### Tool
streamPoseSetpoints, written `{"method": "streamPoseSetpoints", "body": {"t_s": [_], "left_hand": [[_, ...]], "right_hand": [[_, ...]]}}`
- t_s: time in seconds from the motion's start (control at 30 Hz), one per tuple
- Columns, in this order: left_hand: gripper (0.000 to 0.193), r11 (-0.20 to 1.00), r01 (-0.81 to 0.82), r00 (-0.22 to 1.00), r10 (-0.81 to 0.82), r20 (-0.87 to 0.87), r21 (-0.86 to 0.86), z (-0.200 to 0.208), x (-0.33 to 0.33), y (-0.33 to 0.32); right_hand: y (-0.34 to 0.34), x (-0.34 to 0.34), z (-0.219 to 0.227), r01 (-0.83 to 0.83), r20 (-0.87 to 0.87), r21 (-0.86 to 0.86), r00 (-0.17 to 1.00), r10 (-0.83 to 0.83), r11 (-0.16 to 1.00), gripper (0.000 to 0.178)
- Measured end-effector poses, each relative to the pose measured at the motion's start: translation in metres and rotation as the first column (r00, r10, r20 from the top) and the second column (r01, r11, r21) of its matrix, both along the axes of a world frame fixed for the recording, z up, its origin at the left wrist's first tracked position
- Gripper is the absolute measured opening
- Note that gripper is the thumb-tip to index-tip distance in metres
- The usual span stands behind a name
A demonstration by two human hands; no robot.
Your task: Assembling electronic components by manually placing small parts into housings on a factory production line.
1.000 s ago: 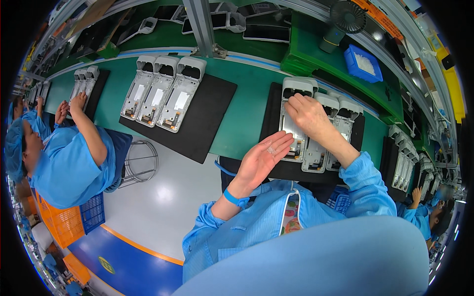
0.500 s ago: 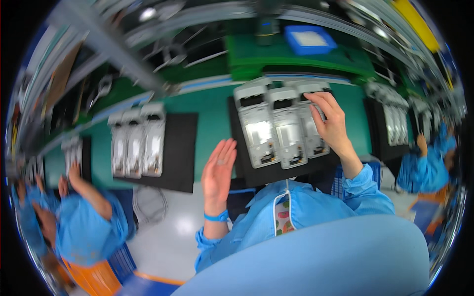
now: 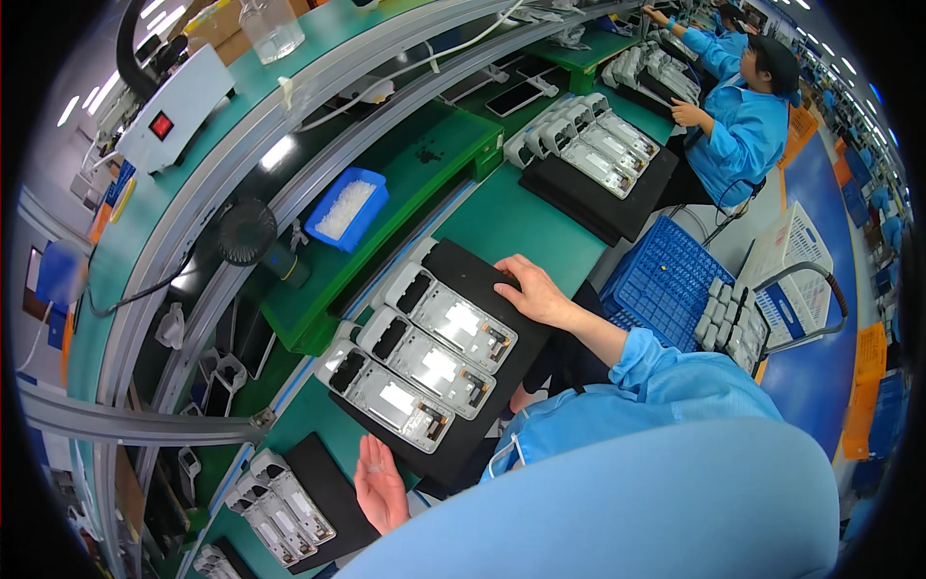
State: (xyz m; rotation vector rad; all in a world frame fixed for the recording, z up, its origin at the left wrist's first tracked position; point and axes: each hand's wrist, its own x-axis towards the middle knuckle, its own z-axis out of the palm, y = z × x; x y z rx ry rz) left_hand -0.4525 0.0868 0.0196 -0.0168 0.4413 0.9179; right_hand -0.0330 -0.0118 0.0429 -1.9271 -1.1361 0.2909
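Note:
Three grey-white handheld device housings (image 3: pixel 439 358) lie side by side on a black mat (image 3: pixel 473 267), their inner sides up. Each has a dark opening at its wider far end and small circuit parts at its near end. My right hand (image 3: pixel 536 294) rests on the mat beside the rightmost housing, thumb and fingers apart, holding nothing I can see. Close to the mat's left front edge is my left hand (image 3: pixel 382 485), palm up with the fingers loosely extended. My sleeve partly covers its wrist.
Beyond the bench, a blue tray (image 3: pixel 350 208) of small white pieces stands on a green shelf (image 3: pixel 405 174), near a black fan (image 3: pixel 248 232). More housings (image 3: pixel 282 509) lie on a mat to the left. A blue crate (image 3: pixel 666 280) and a seated co-worker (image 3: pixel 738 135) are at right.
My view has swung to the right, bringing the crate and co-worker into fuller sight. My right hand has left the rightmost housing's far end and come down onto the mat. My left hand stays open.

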Motion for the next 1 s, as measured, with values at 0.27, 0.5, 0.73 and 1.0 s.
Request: {"method": "streamPoseSetpoints", "body": {"t_s": [0.27, 0.5, 0.73, 1.0], "left_hand": [[0.04, 0.997, 0.056, 0.992, -0.061, 0.106, 0.058, 0.012, 0.049, -0.013], [0.037, 0.939, 0.343, 0.921, -0.338, 0.191, 0.01, 0.053, 0.207, -0.037], [0.04, 0.824, 0.566, 0.807, -0.56, 0.185, 0.027, 0.041, 0.396, -0.066], [0.034, 0.844, 0.535, 0.833, -0.532, 0.152, 0.025, 0.02, 0.515, -0.076]], "right_hand": [[-0.019, 0.054, 0.013, -0.063, -0.445, 0.203, 0.883, 0.15, 0.977, 0.029], [-0.113, 0.201, 0.065, 0.09, -0.399, 0.071, 0.915, -0.054, 0.993, 0.043], [-0.185, 0.367, 0.093, 0.18, -0.415, 0.06, 0.899, -0.139, 0.982, 0.041], [-0.191, 0.475, 0.083, 0.23, -0.43, 0.0, 0.878, -0.208, 0.973, 0.041]]}}
